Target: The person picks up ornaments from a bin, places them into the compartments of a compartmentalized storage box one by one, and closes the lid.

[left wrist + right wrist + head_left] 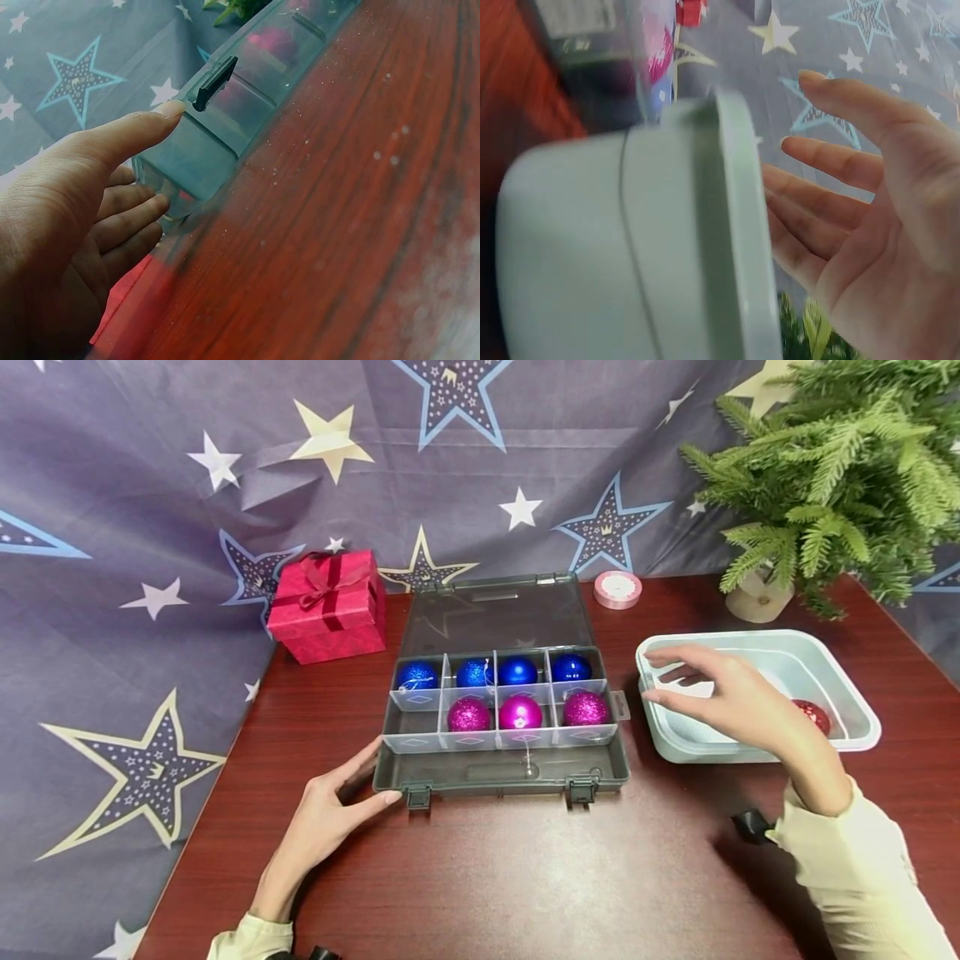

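Observation:
A grey see-through compartment box [442, 772] lies with its lid [498, 614] raised at the back. Several blue baubles [517, 671] fill its rear row; three magenta baubles [521, 713] sit in the row before it, whose leftmost cell is empty. My left hand [326, 814] touches the box's front left corner, thumb on the front rim [169, 112] and relaxed fingers along the side. Over the left part of a pale plastic basin [798, 653], my right hand [723, 697] hovers with fingers spread and nothing in them. A red bauble [813, 717] inside the basin is partly hidden by that wrist.
A red gift box [326, 618] stands at the back left. Behind the compartment box lies a pink ribbon roll [618, 590]. An artificial fir tree [840, 485] on a wooden base [759, 597] rises at the back right. Star-patterned cloth [247, 485] hangs behind the table.

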Action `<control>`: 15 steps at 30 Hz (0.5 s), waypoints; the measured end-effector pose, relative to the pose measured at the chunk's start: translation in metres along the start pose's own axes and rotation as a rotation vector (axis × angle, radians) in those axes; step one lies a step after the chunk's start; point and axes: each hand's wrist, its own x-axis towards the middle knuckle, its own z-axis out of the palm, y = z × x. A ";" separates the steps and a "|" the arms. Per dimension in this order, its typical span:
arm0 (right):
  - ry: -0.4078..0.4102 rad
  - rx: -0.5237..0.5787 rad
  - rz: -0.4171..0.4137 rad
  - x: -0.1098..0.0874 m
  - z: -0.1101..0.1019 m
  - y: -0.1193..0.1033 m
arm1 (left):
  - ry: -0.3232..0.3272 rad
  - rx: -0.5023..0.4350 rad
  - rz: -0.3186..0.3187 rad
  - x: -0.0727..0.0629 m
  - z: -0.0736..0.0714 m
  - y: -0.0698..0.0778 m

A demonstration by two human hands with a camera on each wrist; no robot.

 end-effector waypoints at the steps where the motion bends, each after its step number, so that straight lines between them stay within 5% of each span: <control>1: 0.003 -0.011 0.013 -0.003 -0.002 0.003 | -0.001 0.001 0.003 0.000 0.000 0.000; 11: 0.056 -0.012 0.031 -0.027 -0.022 0.033 | 0.006 -0.009 0.012 0.000 -0.001 0.002; 15: 0.046 -0.003 0.120 -0.036 -0.030 0.040 | 0.004 -0.010 0.009 0.000 0.000 0.002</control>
